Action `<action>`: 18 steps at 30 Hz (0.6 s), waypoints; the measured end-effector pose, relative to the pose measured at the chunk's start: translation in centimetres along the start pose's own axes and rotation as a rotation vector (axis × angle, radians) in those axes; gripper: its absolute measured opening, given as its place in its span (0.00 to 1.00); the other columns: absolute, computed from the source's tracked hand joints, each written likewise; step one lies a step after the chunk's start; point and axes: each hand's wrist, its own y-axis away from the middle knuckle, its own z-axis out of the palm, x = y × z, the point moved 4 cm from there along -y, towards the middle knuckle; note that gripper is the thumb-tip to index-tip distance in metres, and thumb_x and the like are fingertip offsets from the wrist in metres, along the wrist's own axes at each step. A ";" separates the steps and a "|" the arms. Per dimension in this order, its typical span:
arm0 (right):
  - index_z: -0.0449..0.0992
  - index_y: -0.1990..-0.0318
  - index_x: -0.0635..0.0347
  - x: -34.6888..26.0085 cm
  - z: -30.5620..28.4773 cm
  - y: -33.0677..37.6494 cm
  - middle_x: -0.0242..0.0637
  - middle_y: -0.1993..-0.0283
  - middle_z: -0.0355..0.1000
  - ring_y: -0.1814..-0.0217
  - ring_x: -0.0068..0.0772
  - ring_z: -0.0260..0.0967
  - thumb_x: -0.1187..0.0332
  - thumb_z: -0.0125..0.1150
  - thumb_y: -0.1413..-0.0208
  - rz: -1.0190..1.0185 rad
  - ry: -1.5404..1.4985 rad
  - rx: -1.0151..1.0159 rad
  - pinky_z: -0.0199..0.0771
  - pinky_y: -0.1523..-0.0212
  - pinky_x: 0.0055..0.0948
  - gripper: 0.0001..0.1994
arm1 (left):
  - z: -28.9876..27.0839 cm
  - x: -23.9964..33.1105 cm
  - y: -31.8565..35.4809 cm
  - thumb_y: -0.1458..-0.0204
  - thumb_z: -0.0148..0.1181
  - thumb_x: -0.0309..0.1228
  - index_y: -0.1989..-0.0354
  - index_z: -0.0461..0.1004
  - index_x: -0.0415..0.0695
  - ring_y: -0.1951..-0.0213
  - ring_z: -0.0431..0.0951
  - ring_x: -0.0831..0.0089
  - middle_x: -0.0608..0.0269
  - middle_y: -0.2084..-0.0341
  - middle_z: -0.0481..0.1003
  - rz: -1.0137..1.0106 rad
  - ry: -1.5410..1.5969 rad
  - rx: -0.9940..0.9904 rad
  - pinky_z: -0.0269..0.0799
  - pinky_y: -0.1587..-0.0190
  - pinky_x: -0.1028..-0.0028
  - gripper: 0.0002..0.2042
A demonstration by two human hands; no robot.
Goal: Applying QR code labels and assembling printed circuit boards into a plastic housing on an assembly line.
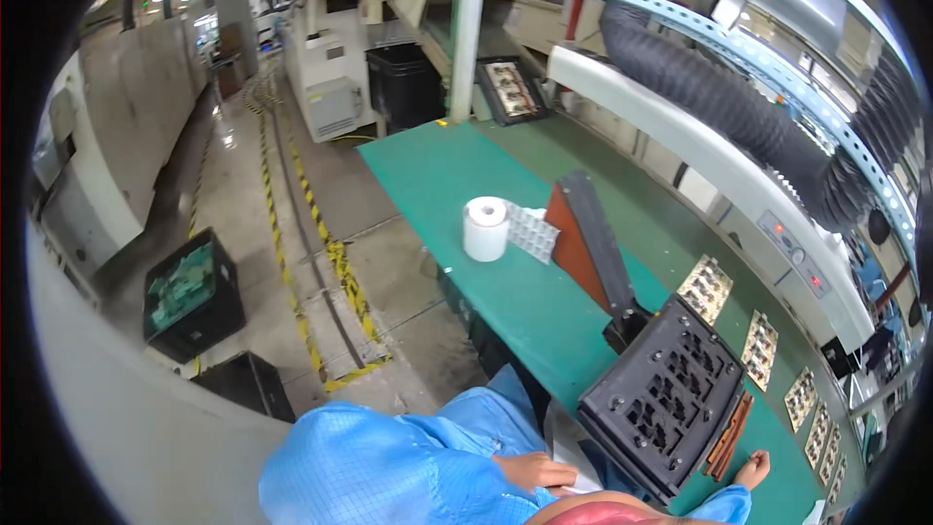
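Observation:
My left hand [536,472] is low in front of my body, its fingers closed against the edge of a white sheet-like piece [573,462]; what they grip is hard to see. On the green table, my right hand [752,470] is curled, and anything inside it is hidden. Just left of that hand lie several reddish-brown strips [727,437]. Between my hands a black fixture tray [671,394] with cut-out pockets sits tilted at the table's near edge. Behind it, a hinged lid [588,243] with a brown inner face stands raised.
A white label roll [486,228] stands on the green table [418,165], its strip reaching the lid. Several circuit boards [761,350] lie in a row along the right. Another board in a black frame [512,90] is at the far end. A black bin [194,297] stands on the left floor.

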 end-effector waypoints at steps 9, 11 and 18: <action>0.65 0.66 0.58 -23.3 0.2 6.1 0.28 0.70 0.54 0.68 0.19 0.48 0.87 0.38 0.59 -0.331 -0.581 0.179 0.49 0.69 0.22 0.14 | -7.5 6.4 -2.5 0.45 0.64 0.29 0.71 0.70 0.40 0.77 0.73 0.64 0.60 0.73 0.70 0.154 -0.355 0.325 0.65 0.79 0.66 0.09; 0.68 0.60 0.61 -31.6 3.9 9.9 0.29 0.71 0.54 0.69 0.21 0.47 0.81 0.42 0.53 -0.481 -0.704 -0.016 0.48 0.69 0.22 0.13 | -9.4 8.1 -3.1 0.46 0.65 0.30 0.72 0.70 0.41 0.77 0.73 0.65 0.62 0.74 0.70 0.270 -0.402 0.303 0.66 0.78 0.67 0.10; 0.77 0.58 0.64 -43.4 12.4 15.6 0.31 0.74 0.66 0.78 0.20 0.52 0.44 0.73 0.61 -0.494 -0.369 -0.805 0.49 0.77 0.23 0.32 | -15.2 12.1 -2.1 0.49 0.68 0.29 0.68 0.72 0.39 0.76 0.73 0.66 0.60 0.72 0.72 0.359 -0.577 0.336 0.66 0.78 0.70 0.10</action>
